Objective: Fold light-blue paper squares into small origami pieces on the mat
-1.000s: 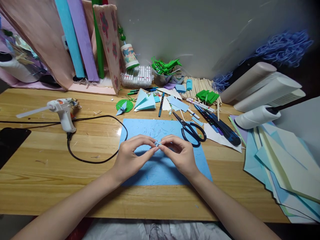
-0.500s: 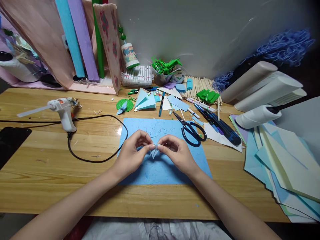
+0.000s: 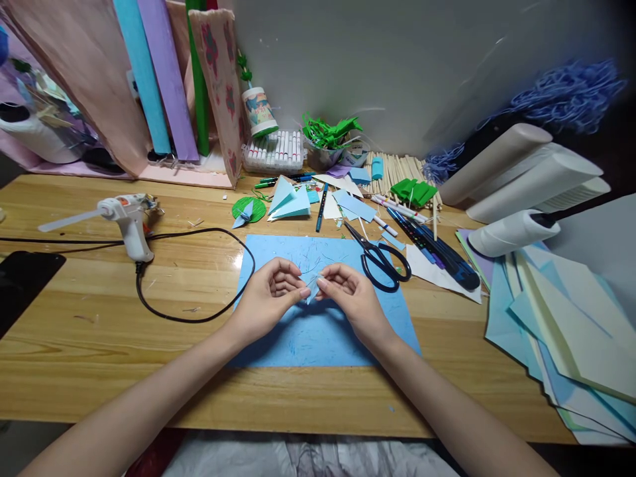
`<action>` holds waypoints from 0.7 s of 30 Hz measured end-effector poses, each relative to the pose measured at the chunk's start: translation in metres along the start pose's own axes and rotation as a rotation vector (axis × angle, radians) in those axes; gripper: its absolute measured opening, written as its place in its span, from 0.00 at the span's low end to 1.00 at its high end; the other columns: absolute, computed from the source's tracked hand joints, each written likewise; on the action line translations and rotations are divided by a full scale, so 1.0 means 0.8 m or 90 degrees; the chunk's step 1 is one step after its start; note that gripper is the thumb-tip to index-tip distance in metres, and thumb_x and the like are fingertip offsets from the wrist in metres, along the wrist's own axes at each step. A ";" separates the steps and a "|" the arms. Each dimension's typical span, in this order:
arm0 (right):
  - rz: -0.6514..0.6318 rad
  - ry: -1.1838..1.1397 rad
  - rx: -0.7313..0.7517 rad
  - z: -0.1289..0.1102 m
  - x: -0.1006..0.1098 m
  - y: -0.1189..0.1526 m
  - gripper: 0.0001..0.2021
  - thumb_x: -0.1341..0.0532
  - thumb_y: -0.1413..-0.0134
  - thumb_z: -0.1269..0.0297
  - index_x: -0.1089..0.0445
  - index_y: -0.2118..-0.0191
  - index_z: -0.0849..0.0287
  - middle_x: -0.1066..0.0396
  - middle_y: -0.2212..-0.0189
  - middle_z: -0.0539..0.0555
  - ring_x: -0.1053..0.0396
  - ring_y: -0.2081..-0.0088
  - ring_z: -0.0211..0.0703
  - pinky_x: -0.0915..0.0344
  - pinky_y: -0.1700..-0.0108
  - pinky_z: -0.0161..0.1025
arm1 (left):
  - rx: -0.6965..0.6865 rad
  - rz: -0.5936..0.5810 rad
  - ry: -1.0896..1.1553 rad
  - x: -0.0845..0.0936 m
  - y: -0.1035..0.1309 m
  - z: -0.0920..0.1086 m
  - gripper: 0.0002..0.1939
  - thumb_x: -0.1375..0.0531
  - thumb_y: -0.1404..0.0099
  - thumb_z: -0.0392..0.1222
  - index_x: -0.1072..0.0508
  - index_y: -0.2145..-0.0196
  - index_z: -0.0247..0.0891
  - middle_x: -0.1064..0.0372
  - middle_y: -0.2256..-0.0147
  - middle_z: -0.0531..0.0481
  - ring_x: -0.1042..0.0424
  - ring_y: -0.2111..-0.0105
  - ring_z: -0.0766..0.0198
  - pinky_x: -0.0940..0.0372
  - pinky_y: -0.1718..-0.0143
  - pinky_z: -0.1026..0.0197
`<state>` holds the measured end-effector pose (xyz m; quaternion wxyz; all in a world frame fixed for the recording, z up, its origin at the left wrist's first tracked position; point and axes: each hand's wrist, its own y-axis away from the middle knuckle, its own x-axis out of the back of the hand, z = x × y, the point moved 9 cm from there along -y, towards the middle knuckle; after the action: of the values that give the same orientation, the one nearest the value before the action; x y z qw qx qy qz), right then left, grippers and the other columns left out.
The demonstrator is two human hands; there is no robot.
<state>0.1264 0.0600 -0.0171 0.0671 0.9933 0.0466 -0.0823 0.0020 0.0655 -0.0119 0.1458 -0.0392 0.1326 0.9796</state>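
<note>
A small folded piece of light blue paper [image 3: 313, 289] is held up over a blue mat [image 3: 318, 344]. My left hand [image 3: 272, 291] pinches its left side between thumb and fingers. On the other side, my right hand [image 3: 350, 297] pinches it near the upper right. Fingertips cover much of the paper, so its full shape is hidden. Beyond my hands, a folded blue paper bird [image 3: 243, 215] rests on a round green disc [image 3: 256, 209]. Black-handled scissors [image 3: 380, 257] lie across the mat's upper right corner.
At left stands a white glue gun [image 3: 124, 225] with its black cord [image 3: 186, 320] looping to the mat. Paper scraps [image 3: 291, 202], pens and a craft knife [image 3: 450, 258] lie behind. Stacked paper sheets [image 3: 571, 318] cover the right. A marker box [image 3: 274, 154] stands at the back.
The folded paper has turned between my fingers, and its points no longer hang straight down. My right fingertips have shifted slightly up and right, a little apart from the left ones.
</note>
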 end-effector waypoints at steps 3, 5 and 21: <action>0.013 -0.037 0.036 -0.007 0.002 0.000 0.12 0.34 0.58 0.64 0.36 0.66 0.57 0.36 0.72 0.46 0.33 0.74 0.32 0.32 0.69 0.31 | -0.004 0.001 0.022 -0.001 0.001 0.002 0.15 0.36 0.49 0.39 0.38 0.67 0.35 0.33 0.73 0.54 0.32 0.71 0.70 0.37 0.67 0.66; 0.020 -0.067 0.035 -0.007 0.003 -0.001 0.10 0.35 0.56 0.64 0.36 0.67 0.57 0.36 0.72 0.46 0.34 0.73 0.32 0.31 0.69 0.31 | -0.006 -0.012 0.048 -0.004 0.000 0.003 0.15 0.36 0.48 0.39 0.37 0.65 0.35 0.33 0.70 0.53 0.32 0.69 0.70 0.36 0.64 0.66; -0.035 -0.085 -0.045 0.012 -0.010 0.001 0.08 0.36 0.55 0.64 0.33 0.67 0.59 0.34 0.69 0.49 0.32 0.68 0.32 0.32 0.63 0.31 | -0.133 0.007 -0.066 -0.005 0.008 0.024 0.09 0.41 0.43 0.35 0.36 0.64 0.36 0.37 0.68 0.53 0.34 0.68 0.71 0.38 0.63 0.67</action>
<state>0.1172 0.0570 -0.0246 0.1031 0.9808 0.0724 -0.1486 0.0029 0.0636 0.0090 0.1421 -0.0027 0.0220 0.9896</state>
